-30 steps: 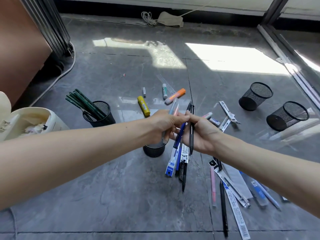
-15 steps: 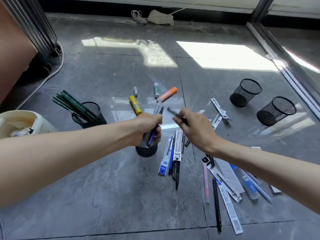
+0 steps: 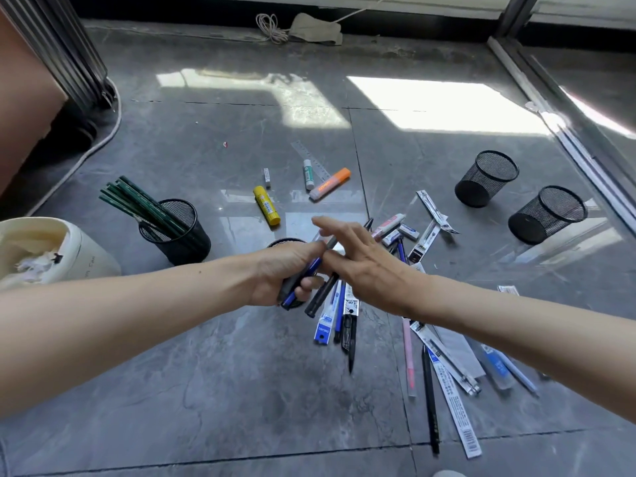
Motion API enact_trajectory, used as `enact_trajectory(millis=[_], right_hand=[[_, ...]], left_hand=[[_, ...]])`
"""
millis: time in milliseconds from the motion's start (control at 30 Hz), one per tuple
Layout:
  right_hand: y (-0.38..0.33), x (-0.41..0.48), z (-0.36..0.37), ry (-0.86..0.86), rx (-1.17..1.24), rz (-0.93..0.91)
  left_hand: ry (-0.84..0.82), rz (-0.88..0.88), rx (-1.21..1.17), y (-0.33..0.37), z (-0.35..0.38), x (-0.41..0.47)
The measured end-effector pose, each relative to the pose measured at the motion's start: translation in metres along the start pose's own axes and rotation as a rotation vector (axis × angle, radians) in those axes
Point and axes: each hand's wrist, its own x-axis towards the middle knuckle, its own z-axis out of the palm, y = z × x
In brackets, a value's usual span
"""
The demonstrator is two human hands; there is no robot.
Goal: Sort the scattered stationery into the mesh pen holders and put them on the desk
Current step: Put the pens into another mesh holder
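While the left hand (image 3: 289, 275) is curling its fingers round two pens (image 3: 312, 266), one blue and one grey, just above a black mesh holder (image 3: 285, 241) whose rim is peeking out behind the knuckles, the right hand (image 3: 364, 266) is lying beside it with fingers stretched out straight over a slanting black pen (image 3: 321, 294); whether the thumb is clamping that pen I cannot tell. Both hands are hovering over the grey tiled floor (image 3: 241, 390), where packaged refills (image 3: 323, 327), a pink pen (image 3: 409, 359) and a long black pencil (image 3: 430, 401) are lying scattered near the right forearm. Farther off, a yellow glue stick (image 3: 266, 210) and an orange highlighter (image 3: 330, 184) are lying apart from each other. To the left, another holder (image 3: 187, 241) is carrying green pencils (image 3: 144, 204), and two empty holders (image 3: 487, 179) (image 3: 547, 215) are sitting well apart to the right.
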Motion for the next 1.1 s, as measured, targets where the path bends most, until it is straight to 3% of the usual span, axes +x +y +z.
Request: enact_trajectory(millis=[133, 367, 467, 600, 733, 867, 967, 1100], right_hand=[[-0.005, 0.007, -0.001, -0.032, 0.085, -0.079], [0.004, 0.018, -0.003, -0.309, 0.393, -0.017], [0.005, 0.024, -0.006, -0.285, 0.465, 0.011], [0.007, 0.028, 0.005, -0.150, 0.387, 0.079], [0.015, 0.023, 0.012, -0.010, 0.485, 0.455], [0.011, 0.021, 0.001, -0.029, 1.281, 1.159], [0.001, 0.018, 0.004, -0.021, 1.633, 1.319], [-0.002, 0.007, 0.008, 0.099, 1.671, 1.559]], left_hand=[[-0.046, 0.021, -0.053, -0.001, 0.000, 0.000], [-0.060, 0.056, -0.124, -0.016, -0.010, 0.004], [-0.032, 0.054, -0.110, -0.015, -0.007, 0.006], [0.043, 0.053, -0.091, -0.011, -0.006, 0.015], [0.164, 0.091, -0.130, -0.005, -0.009, 0.018], [0.185, 0.193, -0.176, 0.002, 0.007, 0.022], [0.233, 0.276, 0.029, 0.004, 0.028, 0.034], [0.221, 0.244, 0.303, -0.003, 0.049, 0.047]])
